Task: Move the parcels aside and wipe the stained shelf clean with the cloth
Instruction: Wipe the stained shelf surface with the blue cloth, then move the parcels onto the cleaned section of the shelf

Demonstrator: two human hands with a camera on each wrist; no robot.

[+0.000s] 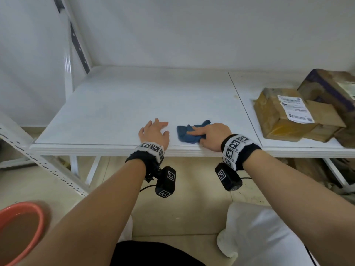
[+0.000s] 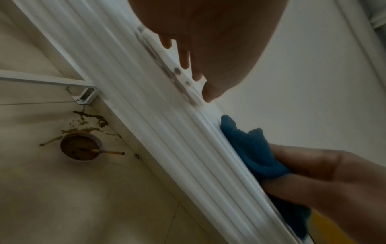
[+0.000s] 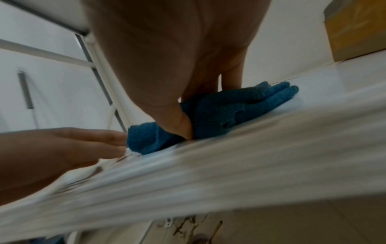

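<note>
The white shelf (image 1: 115,104) spans the head view, and its board looks mostly clean. My left hand (image 1: 154,131) lies flat on it near the front edge, fingers straight. Just to its right, my right hand (image 1: 209,134) holds a bunched blue cloth (image 1: 185,136) against the shelf, with the index finger on top. In the right wrist view the thumb digs into the cloth (image 3: 229,105) and the fingers press from behind. Brown cardboard parcels (image 1: 284,116) sit together on the shelf's right section. Dark smears mark the shelf's front lip (image 2: 179,72) under my left hand (image 2: 208,41).
A pink basin (image 1: 41,214) of brown water sits at the lower left. On the floor below the shelf stands a small bowl (image 2: 80,146) of brown liquid with splashes around it. A perforated upright (image 1: 80,48) rises at the shelf's back left, against a white wall.
</note>
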